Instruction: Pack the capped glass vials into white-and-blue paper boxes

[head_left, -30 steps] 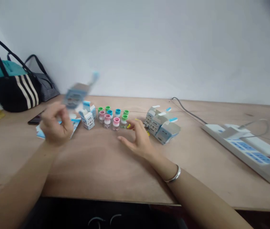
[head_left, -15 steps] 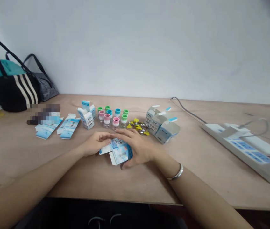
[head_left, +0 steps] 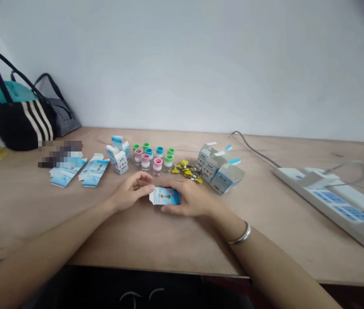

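Observation:
A small blue-and-white carton (head_left: 165, 196) lies on its side near the middle of the table, its printed face up. My right hand (head_left: 192, 198) is closed around its right end, thumb along the near side and fingers on the far side. At the carton's left end, my left hand (head_left: 131, 192) has its thumb tip touching the end flap. Its other fingers are curved and apart from the thumb. Just beyond stand several small clear bottles with pink (head_left: 157, 164), blue and green tops. Several yellow-and-metal pieces (head_left: 186, 171) lie beside them.
Open-topped cartons stand at right (head_left: 222, 176) and left (head_left: 117, 159). Flattened cartons (head_left: 95, 171) lie further left, next to a pixelated dark patch. Bags (head_left: 21, 124) rest in the left corner. A white power strip (head_left: 326, 206) with a grey cable (head_left: 254, 149) lies at right.
My left hand brought a carton from the left to the table's middle, where my right hand took hold of it. Its spread panels have since been squared into a box shape.

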The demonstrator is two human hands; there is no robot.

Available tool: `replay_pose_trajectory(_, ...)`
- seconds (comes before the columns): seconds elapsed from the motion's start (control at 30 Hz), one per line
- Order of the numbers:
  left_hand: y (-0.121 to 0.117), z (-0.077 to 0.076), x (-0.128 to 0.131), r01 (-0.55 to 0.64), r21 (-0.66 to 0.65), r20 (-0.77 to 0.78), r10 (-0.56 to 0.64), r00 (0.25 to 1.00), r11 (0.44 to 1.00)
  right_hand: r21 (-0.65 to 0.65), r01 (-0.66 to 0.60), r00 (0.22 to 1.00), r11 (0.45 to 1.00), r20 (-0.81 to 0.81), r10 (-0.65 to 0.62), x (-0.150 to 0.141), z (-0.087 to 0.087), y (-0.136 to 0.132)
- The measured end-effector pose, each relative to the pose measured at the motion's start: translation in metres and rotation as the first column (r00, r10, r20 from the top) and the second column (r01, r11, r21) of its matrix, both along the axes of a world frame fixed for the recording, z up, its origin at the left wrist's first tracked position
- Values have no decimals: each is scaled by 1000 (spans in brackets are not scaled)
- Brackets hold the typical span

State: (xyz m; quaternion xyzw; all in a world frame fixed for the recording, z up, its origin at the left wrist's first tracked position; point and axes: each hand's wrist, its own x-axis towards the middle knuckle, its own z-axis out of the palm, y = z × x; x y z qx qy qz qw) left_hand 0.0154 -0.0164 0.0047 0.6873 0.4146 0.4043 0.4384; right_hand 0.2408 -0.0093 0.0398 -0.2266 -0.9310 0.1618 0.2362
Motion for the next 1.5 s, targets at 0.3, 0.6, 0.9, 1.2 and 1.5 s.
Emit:
replay_pose_trajectory(0.3,5,-5,-3,-55,-8,-40,55,998,998,-94,-32,998,995,-55,27,1,2,1)
replay_pose_trajectory(0.6,0,-6,-10,134,194,-281,-76,957,972,-199,32,999,980,-13,-35,5,0,6)
replay_pose_trajectory(0.9,0,-5,-10,221,354,-464,-35,885,909,-133,-11,998,991,64,20,6,-5,5)
replay_pose_trajectory(1.2,2,-11,-12,132,244,-310,-52,949,961,-217,-1,1000,976,-17,-3,4,-3,7)
replay_pose_trajectory(1.5,-2,-9,4,134,247,-385,-30,923,960,-244,42,999,969,-15,-47,2,-1,3)
